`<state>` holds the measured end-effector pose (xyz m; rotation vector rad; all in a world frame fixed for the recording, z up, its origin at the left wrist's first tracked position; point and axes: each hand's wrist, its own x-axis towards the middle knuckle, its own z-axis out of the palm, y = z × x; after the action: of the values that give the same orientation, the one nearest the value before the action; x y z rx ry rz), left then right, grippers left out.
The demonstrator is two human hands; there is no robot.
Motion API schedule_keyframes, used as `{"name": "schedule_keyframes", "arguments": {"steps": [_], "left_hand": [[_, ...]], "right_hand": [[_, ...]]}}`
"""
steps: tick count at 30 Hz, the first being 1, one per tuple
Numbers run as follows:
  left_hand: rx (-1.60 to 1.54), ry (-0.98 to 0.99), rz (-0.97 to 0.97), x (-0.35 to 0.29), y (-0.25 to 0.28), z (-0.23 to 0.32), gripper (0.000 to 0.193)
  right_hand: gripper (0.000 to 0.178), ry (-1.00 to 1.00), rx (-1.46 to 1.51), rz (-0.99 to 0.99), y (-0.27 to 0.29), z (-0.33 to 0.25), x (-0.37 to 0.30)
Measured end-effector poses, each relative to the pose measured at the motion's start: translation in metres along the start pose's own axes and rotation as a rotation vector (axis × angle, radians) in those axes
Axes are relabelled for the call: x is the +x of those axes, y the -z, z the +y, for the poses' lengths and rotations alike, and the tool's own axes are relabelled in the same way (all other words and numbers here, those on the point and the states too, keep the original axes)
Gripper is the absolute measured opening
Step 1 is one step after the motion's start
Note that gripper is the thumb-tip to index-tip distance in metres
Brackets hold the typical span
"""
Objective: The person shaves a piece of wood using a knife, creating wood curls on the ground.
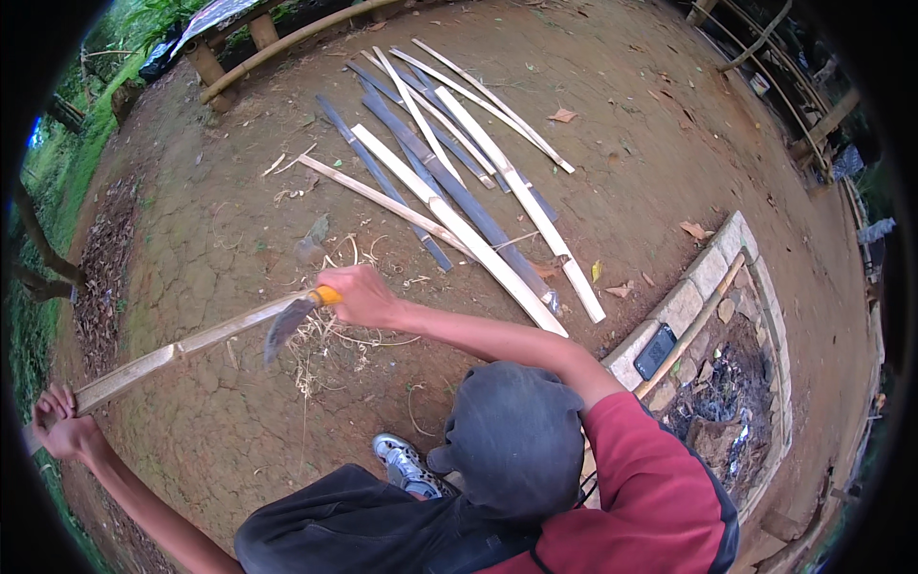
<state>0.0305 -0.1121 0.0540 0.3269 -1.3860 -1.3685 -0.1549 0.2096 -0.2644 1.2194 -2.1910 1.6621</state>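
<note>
A pale bamboo strip (206,337) slants across the left side. Its far-left end is in my left hand (65,424), the fingers closed around it. My right hand (356,295) grips a knife (287,325) by its orange-yellow handle. The broad dark blade lies across the strip near its right end, pointing down. Thin curled shavings (330,349) are scattered on the ground below and beside the right hand. How the right end of the strip is supported is hidden behind the hand and knife.
Several pale and dark bamboo strips (459,206) lie crossed on the dirt ahead. At right, a stone-edged fire pit (684,301) holds ash, with a pole along it and a phone (655,351) on its rim. A bamboo bench (277,48) stands at the far left. A dark cap (512,435) covers the lower middle.
</note>
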Motion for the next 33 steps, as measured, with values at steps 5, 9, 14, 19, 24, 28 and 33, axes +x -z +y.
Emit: {"name": "schedule_keyframes", "arguments": {"steps": [5, 9, 14, 19, 24, 28, 33], "left_hand": [[0.076, -0.034, 0.151, 0.008, 0.014, 0.012, 0.020], [-0.270, 0.150, -0.158, 0.071, 0.101, 0.017, 0.015], [0.121, -0.233, -0.005, -0.026, -0.045, 0.022, 0.029], [0.162, -0.270, -0.131, -0.035, -0.077, 0.040, 0.043], [0.061, -0.339, -0.094, -0.032, -0.079, 0.064, 0.046], [0.038, -0.405, 0.004, -0.029, -0.097, 0.066, 0.041], [0.102, -0.342, -0.009, -0.048, -0.105, 0.073, 0.044]], "right_hand": [[0.010, -0.374, -0.014, 0.096, 0.035, 0.052, -0.062], [0.023, -0.618, -0.307, 0.180, 0.040, 0.106, -0.108], [0.025, -1.142, 0.381, -0.054, 0.102, 0.075, -0.074], [0.021, -0.841, 0.224, -0.492, 0.143, -0.027, 0.038], [0.026, -0.475, 0.092, -0.682, 0.102, -0.135, 0.098], [0.032, -0.386, 0.161, -0.596, 0.046, -0.189, 0.099], [0.030, -0.308, 0.226, -0.547, 0.008, -0.223, 0.092]]}}
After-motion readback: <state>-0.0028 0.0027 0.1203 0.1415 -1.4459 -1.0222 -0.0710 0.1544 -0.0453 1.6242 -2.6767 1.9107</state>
